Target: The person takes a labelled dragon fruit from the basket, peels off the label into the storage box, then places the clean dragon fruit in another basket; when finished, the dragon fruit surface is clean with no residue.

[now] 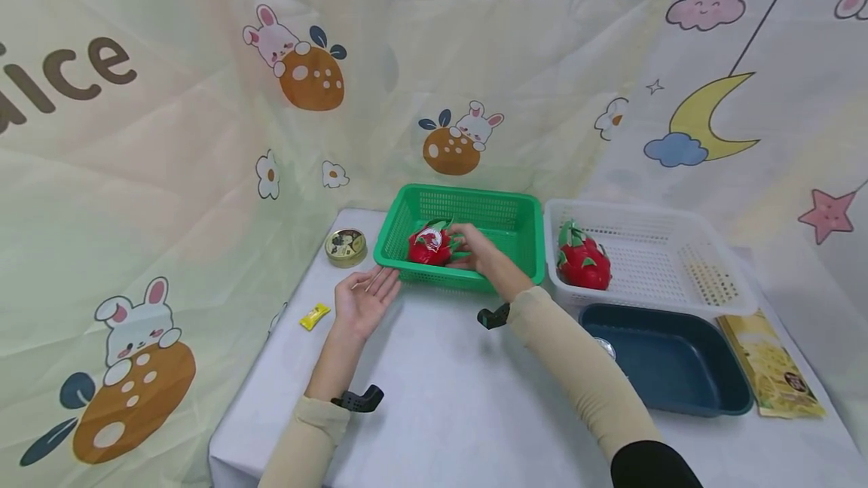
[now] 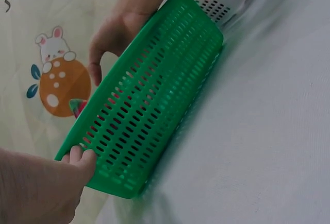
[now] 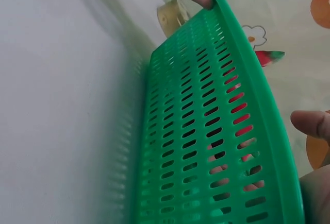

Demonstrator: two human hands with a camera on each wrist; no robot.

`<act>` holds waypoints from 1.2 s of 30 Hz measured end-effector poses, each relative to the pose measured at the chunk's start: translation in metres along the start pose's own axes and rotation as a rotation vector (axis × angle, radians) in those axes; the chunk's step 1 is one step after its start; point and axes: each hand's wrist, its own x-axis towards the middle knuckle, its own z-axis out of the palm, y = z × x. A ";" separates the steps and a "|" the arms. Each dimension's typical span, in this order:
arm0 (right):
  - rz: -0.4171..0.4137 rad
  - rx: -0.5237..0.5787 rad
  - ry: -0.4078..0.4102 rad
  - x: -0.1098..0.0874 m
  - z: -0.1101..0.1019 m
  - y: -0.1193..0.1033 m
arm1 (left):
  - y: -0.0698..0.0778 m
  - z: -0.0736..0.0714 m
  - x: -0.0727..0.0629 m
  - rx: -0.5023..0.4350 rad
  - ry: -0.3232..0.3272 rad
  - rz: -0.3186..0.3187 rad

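In the head view, a red toy dragon fruit (image 1: 429, 245) with green leaf tips lies in the left part of a green perforated basket (image 1: 468, 277). My right hand (image 1: 480, 248) reaches over the basket's front rim, its fingers beside the fruit's right side. In the right wrist view the thumb (image 3: 312, 123) stands apart from the fruit, and the basket wall partly hides the other fingers. My left hand (image 1: 366, 300) is palm up, its extended fingers touching the basket's front left corner. A second dragon fruit (image 1: 585, 262) lies in the white basket (image 1: 651, 247).
A round tin (image 1: 346, 247) stands left of the green basket, with a yellow wrapped candy (image 1: 315, 316) nearer the front. To the right are a dark blue tray (image 1: 678, 360), a shiny item (image 1: 606, 347) at its left edge and a yellow packet (image 1: 773, 367). Printed cloth hangs behind.
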 end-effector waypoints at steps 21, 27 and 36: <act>-0.061 0.009 0.026 -0.021 -0.020 -0.013 | -0.003 0.007 -0.001 -0.064 0.045 0.001; -0.042 -0.003 -0.005 -0.028 -0.027 -0.021 | -0.003 0.005 0.000 -0.062 0.038 0.003; -0.077 -0.004 -0.071 -0.048 -0.032 -0.037 | -0.002 -0.001 0.010 -0.093 0.062 0.008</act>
